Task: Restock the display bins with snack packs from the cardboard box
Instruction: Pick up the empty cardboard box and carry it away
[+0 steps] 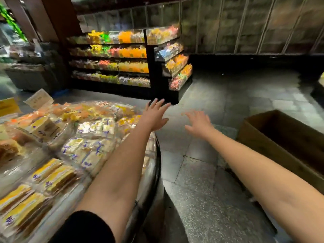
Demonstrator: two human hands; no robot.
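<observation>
Presently, hazards first. Item one: the left forearm lies across the outer edge of the display bins (152, 163), just above the heaped snack packs (94, 127). A careless sweep of that arm would likely drag loose packs over the clear curved rim and onto the stone floor (201, 172). Item two: the view is motion-blurred, so the head is turning. A reach made while turned away from the bins could miss its mark or clip the rim. Item three: the cardboard box (263, 142) sits on the floor at the person's right, well apart from both hands. What shows of its interior is dark, with no packs visible. If it is in fact empty, a stoop into it yields nothing; the bottom cannot be fully seen. Left hand (155, 116): fingers straight and spread wide, palm down, grasping nothing, touching nothing, held in the air past the far edge of the bins. Right hand (198, 125): likewise splayed and unladen, out over bare floor between the bins and the box. Background: tiered shelving (122, 58) of bright sweets, untouched.
</observation>
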